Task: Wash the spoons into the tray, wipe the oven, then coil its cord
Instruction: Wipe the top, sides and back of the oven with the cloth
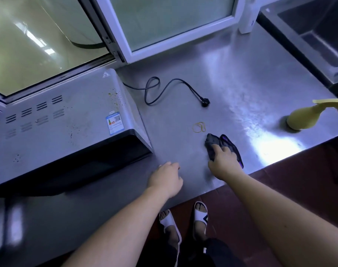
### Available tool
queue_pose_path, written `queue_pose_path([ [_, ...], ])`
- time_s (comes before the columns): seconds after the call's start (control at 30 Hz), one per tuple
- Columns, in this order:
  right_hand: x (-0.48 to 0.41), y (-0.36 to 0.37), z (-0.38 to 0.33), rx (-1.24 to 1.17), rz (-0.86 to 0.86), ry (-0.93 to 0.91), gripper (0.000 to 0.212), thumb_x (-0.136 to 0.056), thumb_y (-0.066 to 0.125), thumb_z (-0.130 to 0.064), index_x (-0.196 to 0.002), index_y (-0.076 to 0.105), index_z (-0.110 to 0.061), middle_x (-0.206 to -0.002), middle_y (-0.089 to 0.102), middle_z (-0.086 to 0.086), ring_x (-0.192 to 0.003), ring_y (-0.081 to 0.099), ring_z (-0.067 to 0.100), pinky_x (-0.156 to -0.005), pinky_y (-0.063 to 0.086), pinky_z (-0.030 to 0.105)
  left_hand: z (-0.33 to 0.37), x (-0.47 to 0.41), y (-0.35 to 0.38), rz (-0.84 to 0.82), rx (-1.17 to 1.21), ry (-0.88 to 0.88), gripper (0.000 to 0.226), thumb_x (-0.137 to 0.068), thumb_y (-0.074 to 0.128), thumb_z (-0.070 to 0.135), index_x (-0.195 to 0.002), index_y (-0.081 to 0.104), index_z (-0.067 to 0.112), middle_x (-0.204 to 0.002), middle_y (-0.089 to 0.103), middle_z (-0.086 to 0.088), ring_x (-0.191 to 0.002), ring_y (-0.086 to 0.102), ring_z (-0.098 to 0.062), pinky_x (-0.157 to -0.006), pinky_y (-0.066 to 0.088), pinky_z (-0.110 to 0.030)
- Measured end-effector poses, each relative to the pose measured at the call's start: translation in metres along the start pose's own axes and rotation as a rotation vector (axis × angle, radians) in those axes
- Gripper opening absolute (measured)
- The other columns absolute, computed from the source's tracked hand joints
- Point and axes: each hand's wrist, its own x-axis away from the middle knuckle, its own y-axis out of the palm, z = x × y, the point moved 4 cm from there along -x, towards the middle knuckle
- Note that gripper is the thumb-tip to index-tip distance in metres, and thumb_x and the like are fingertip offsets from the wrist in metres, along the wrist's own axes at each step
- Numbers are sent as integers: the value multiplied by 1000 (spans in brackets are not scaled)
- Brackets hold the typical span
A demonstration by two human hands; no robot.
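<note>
We see a counter (241, 70) of brushed steel, smooth and shiny, throwing back bright glare. The oven (68, 122) has a top of matt grey sheet metal, speckled with dried spots, and a glossy black front. Its cord (205, 103) looks like smooth black plastic or rubber with a faint sheen. The cloth (212, 143) is dark, soft fabric, crumpled and matt. We make out thin yellow rubber bands (199, 127), a matt yellow plastic bottle (299, 120) and a dull steel sink (291, 39). The window frame (183, 38) is smooth white, its glass (174, 16) frosted.
</note>
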Motion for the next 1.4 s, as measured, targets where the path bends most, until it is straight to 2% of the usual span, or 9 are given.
queue_pose_path([
  [0.33,-25,20,13,220,96,10,73,-93,52,-28,-158,20,-35,-165,21,12,-144,26,40,-113,28,53,-3,-19,23,-35,47,-67,38,-97,51,31,-134,57,28,-133,59,0,-122,56,-30,-97,52,-43],
  [0.53,-30,15,19,279,107,-54,56,-89,51,-12,-141,34,-27,-132,42,17,-115,43,43,-89,46,51,-3,-21,31,-48,67,-93,39,-95,51,29,-133,58,29,-132,60,1,-122,56,-29,-97,53,-42],
  [0.67,-25,19,26,199,77,-54,52,-87,40,0,-134,36,-23,-124,39,19,-106,43,41,-73,48,48,1,-18,30,-41,68,-97,39,-95,51,29,-133,58,29,-131,61,2,-122,55,-28,-96,53,-42],
  [0.8,-15,24,33,129,29,-81,52,-85,42,3,-132,39,-19,-118,40,19,-89,40,35,-69,43,45,2,-12,22,-15,70,-98,38,-94,50,29,-131,58,30,-130,61,3,-121,56,-28,-94,53,-41],
  [0.9,-9,22,34,28,-77,-65,50,-84,49,-1,-131,44,-16,-122,47,21,-98,55,43,-76,44,41,-3,-6,10,16,74,-110,38,-94,50,31,-131,57,32,-130,60,5,-120,57,-26,-94,53,-41],
  [0.97,-2,21,33,-64,-172,-82,46,-85,54,-1,-129,48,-13,-125,56,20,-108,58,39,-78,40,34,-8,0,1,42,87,-112,39,-94,49,31,-132,57,32,-129,60,7,-119,57,-25,-94,53,-40],
  [1.03,8,18,30,-131,-212,-92,39,-85,55,-2,-120,52,-17,-115,62,14,-101,59,31,-72,38,32,-13,6,-7,74,97,-110,39,-95,48,30,-133,57,32,-129,60,7,-119,57,-23,-91,52,-36],
  [1.2,28,2,-10,-406,-208,-142,28,-79,56,2,-97,54,-18,-85,62,4,-77,52,22,-62,39,31,-30,26,-33,152,135,-128,38,-96,50,31,-133,57,32,-129,59,8,-119,57,-19,-90,55,-37],
  [1.4,40,-32,-89,-670,-229,-236,32,-82,57,2,-95,58,-27,-96,62,8,-76,54,21,-63,44,32,-54,51,-63,292,199,-114,32,-94,51,31,-125,61,34,-118,61,14,-103,61,-13,-79,56,-32],
])
